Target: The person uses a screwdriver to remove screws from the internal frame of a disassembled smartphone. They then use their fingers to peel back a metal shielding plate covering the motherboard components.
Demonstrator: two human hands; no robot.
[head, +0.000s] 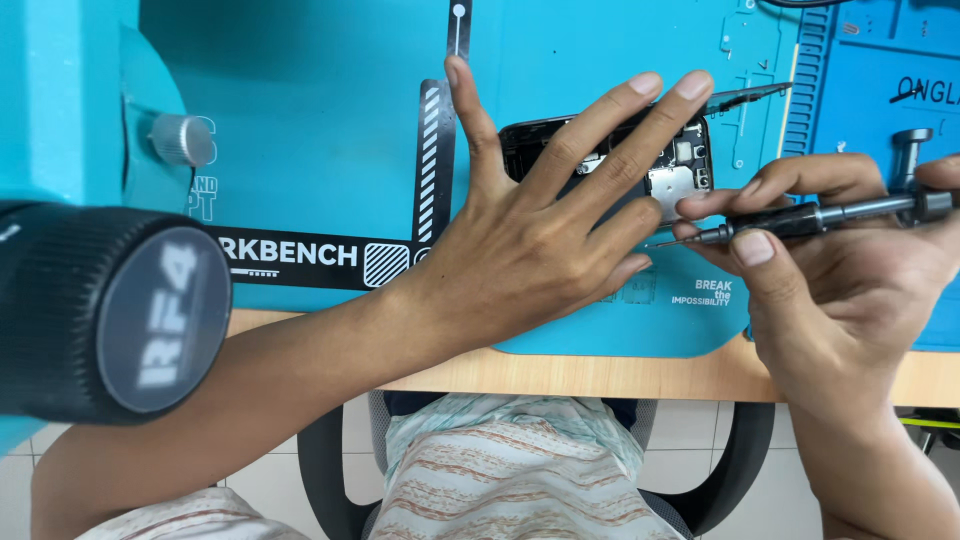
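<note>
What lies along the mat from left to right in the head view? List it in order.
Black round eyepiece cap → silver knob → left hand pressing the opened phone → precision screwdriver held in the right hand.

My left hand [530, 235] lies flat on the opened black phone [680, 165], which rests on the turquoise rubber mat [330, 120]; my right hand [840, 270] with the slim grey metal screwdriver [800, 220] sits to its right.

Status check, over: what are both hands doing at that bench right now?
Left hand flat on opened phone. Right hand gripping slim screwdriver, tip beside phone's edge. Nothing blocking on blue mat.
</note>
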